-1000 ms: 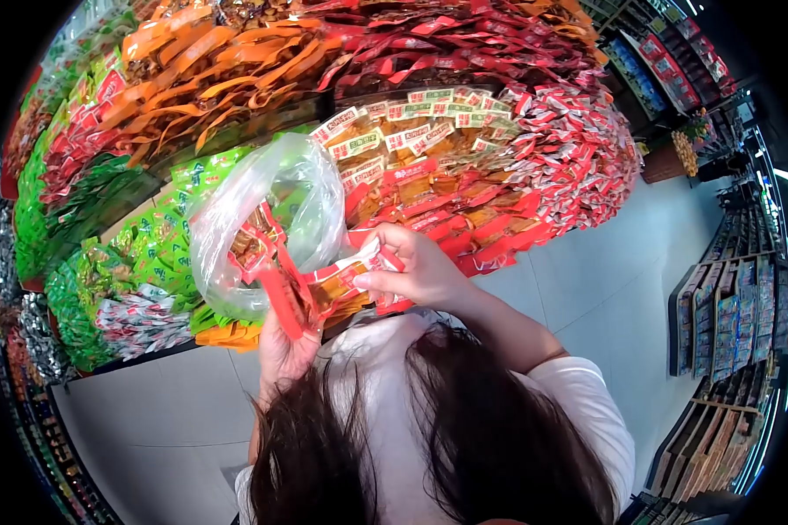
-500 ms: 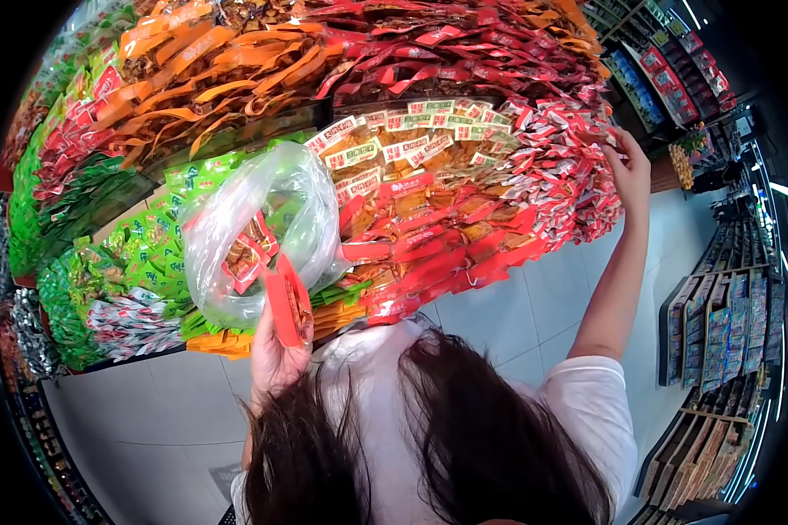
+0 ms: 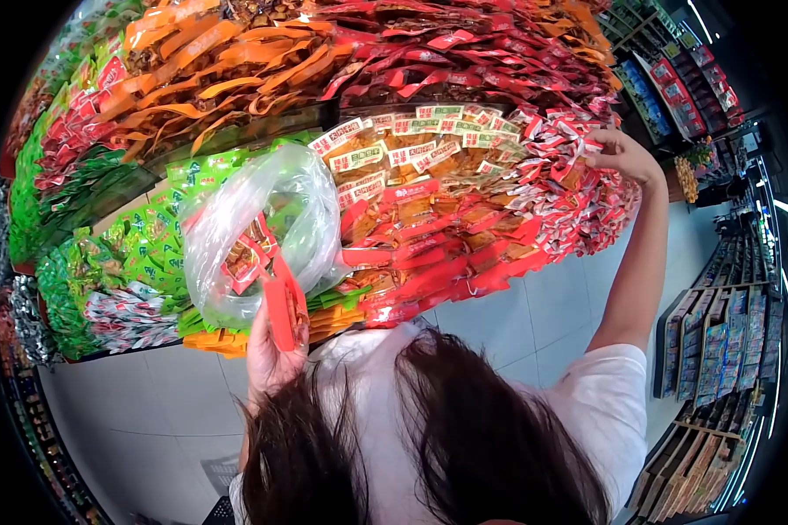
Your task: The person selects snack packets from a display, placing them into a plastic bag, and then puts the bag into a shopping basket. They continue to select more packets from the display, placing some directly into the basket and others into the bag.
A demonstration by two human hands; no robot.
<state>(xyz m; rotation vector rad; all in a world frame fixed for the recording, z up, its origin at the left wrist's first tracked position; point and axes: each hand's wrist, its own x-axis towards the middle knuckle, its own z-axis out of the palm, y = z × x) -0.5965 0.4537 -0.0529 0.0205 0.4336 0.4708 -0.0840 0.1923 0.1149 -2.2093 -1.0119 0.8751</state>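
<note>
My left hand [image 3: 274,360] is closed around a red snack packet [image 3: 285,306], held upright at the near edge of the display. Just beyond it, a clear plastic bag [image 3: 311,188] lies with its mouth open on the green packets. Inside the bag are red-edged snack packets [image 3: 247,254]. At the right end of the display, my right hand [image 3: 626,159] has its thumb and fingers pinched on a small snack packet [image 3: 576,172]. That packet is among a heap of red-and-white packets [image 3: 578,219], and its far end is partly hidden by others.
Green packets [image 3: 144,241] fill the left of the display. Orange packets [image 3: 263,83] and dark red packets [image 3: 438,61] pile up behind a dark divider. Cream-labelled packets [image 3: 403,153] lie in the middle. Shelves [image 3: 718,341] stand right, across the tiled floor [image 3: 490,328].
My right hand has shifted slightly right, and its fingers have closed on a small packet. The left hand has turned the red packet a little, staying beside the bag.
</note>
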